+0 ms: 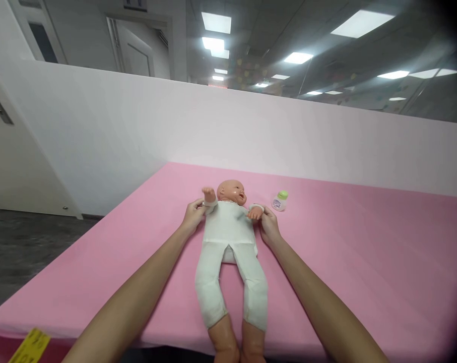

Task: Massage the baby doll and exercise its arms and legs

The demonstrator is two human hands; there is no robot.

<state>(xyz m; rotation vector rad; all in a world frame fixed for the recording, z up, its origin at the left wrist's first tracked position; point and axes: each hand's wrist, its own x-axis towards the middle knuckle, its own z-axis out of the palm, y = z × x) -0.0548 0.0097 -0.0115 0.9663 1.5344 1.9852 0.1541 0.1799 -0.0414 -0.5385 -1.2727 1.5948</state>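
Head view: bottle (280, 200) beside doll (231, 242), seemingly apart.

A broad table under a smooth pink cloth (364, 242) fills the foreground, a plain white partition wall (137, 131) rising right behind it. Above that, rectangular ceiling light panels (360, 22) glow (quite bright). Left, a white panelled door (135, 50), and dark grey speckled floor (20, 247).
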